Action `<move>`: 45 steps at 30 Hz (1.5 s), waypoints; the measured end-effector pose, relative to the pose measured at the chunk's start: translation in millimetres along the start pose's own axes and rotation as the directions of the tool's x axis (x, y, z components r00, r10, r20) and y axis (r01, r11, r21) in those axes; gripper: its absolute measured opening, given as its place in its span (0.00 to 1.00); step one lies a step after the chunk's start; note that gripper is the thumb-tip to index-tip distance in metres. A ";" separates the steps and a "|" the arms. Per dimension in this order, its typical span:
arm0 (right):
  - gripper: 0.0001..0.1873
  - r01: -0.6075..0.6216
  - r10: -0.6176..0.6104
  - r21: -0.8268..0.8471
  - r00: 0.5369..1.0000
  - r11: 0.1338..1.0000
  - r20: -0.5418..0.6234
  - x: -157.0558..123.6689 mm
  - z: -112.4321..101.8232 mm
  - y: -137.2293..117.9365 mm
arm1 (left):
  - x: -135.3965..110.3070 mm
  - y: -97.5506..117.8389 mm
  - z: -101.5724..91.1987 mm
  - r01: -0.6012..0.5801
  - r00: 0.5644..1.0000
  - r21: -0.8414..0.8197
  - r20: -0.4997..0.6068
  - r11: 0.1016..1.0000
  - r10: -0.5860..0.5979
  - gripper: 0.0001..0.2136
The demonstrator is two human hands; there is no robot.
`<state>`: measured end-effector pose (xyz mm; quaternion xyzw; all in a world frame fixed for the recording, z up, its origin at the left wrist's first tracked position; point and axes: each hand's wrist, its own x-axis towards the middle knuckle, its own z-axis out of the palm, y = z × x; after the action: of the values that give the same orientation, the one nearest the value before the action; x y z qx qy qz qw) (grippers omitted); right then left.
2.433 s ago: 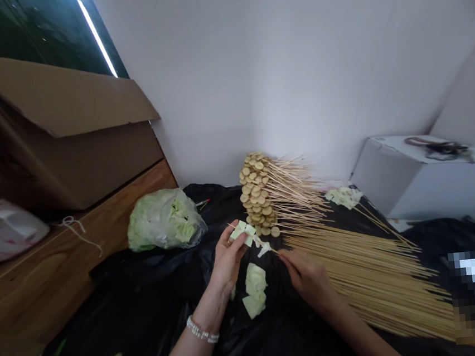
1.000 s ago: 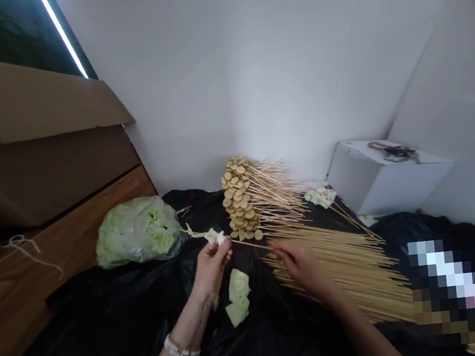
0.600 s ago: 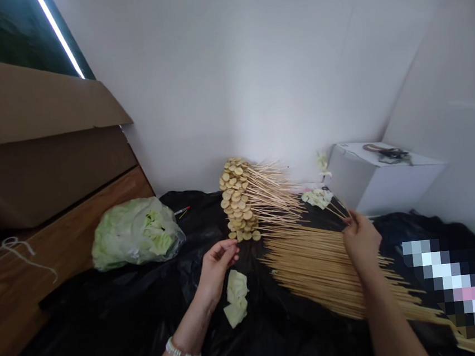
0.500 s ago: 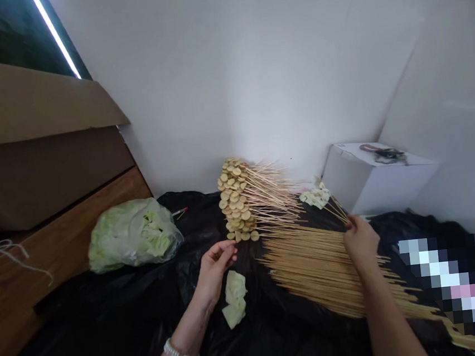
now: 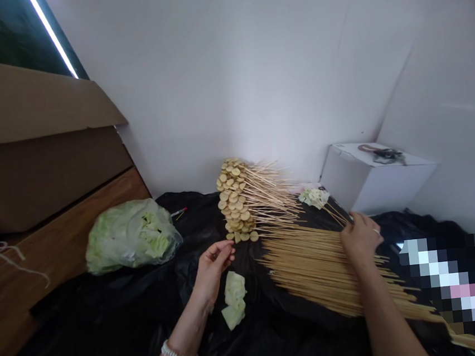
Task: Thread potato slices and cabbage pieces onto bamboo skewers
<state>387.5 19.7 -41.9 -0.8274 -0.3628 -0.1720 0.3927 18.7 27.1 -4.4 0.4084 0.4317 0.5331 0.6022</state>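
Observation:
My left hand [image 5: 215, 261] is held in a pinch just in front of the stacked potato-like slices [image 5: 233, 198], which sit on thin sticks. Anything small between its fingertips is hidden. Below it lie pale cabbage leaf pieces [image 5: 234, 298] on the black plastic sheet [image 5: 150, 320]. My right hand [image 5: 361, 236] is palm down with loosened fingers, its fingertips at the stick ends of the cabbage skewers [image 5: 315, 197]. Those skewers rest behind a wide layer of bare bamboo skewers [image 5: 313, 266], partly covered by my right forearm.
A clear bag of cabbage leaves [image 5: 129, 233] sits at left, with a red-tipped pen [image 5: 179, 211] beside it. A large cardboard box [image 5: 44, 174] stands on the wooden surface [image 5: 114, 206]. At right is a white box [image 5: 372, 182] against the wall.
My right hand has turned flatter and its fingers have loosened around the sticks. The cabbage skewer it held raised has come down onto the others. My left hand has barely moved.

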 end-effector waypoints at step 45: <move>0.15 0.302 -0.758 0.707 0.398 0.640 0.517 -95.4 -37.9 -114.7 | 0.3 10.3 -16.3 -0.352 0.930 0.523 0.286 0.777 0.229 0.05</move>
<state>238.5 -4.9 -12.0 -0.5079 -0.7802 0.1879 0.3129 0.2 28.9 0.6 0.6832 0.4366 0.4224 0.4053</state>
